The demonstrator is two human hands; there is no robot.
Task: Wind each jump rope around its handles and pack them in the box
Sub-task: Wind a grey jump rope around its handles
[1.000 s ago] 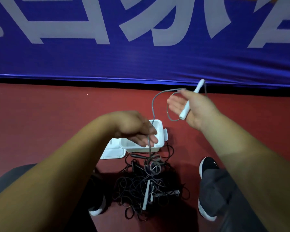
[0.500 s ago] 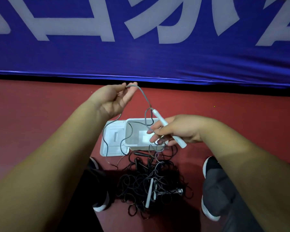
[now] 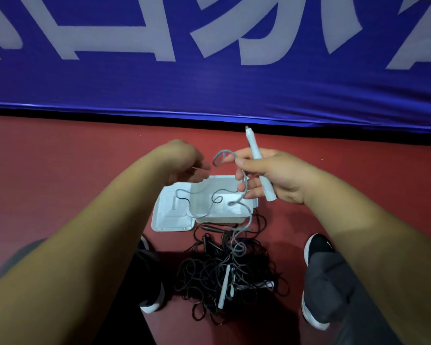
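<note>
Red floor (image 3: 60, 170): white box (image 3: 224, 216) (lid (image 3: 169, 220) alongside) open, tangled ropes (image 3: 209, 275) just beside.

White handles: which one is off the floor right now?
The handle gripped by the right hand, tip pointing up toward the banner. The other white handles lie in the rope tangle on the floor.

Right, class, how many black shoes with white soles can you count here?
2. One black shoe with white sole is lower left, partly hidden by the left forearm; the other is right, under a grey trouser leg.

Blue banner (image 3: 209, 90), seemingly fabric; red floor (image 3: 60, 158)
</note>
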